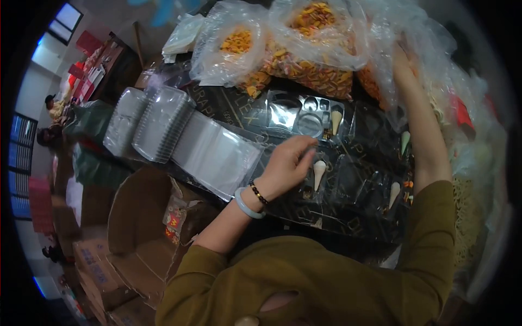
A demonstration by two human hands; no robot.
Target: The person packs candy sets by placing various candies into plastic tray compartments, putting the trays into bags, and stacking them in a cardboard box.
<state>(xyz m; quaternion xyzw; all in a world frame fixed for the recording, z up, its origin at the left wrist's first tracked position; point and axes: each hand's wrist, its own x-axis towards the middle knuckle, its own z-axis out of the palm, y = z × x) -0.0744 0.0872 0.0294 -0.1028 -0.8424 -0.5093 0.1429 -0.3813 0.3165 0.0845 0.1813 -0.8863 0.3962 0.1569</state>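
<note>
My left hand (pixel 291 163) hovers over the black table, palm down, its fingers curled in towards the thumb. Whatever they hold, if anything, is hidden. Just beyond it lies a clear plastic tray (pixel 284 111) with moulded compartments and a cream cone-shaped piece (pixel 336 120). Another cone-shaped piece (pixel 319 173) sits in a tray close to my left fingertips. Stretched far forward, my right hand (pixel 401 57) is inside or behind a clear plastic bag (pixel 380 41) that has orange pieces in it; its fingers are covered.
Open bags of yellow-orange pieces (pixel 310 70) stand along the far edge. Stacked clear trays (pixel 163 125) and flat plastic sleeves (pixel 217 155) lie on the left. More filled trays (pixel 392 194) are at right. A cardboard box (pixel 138 228) stands left, below the table edge.
</note>
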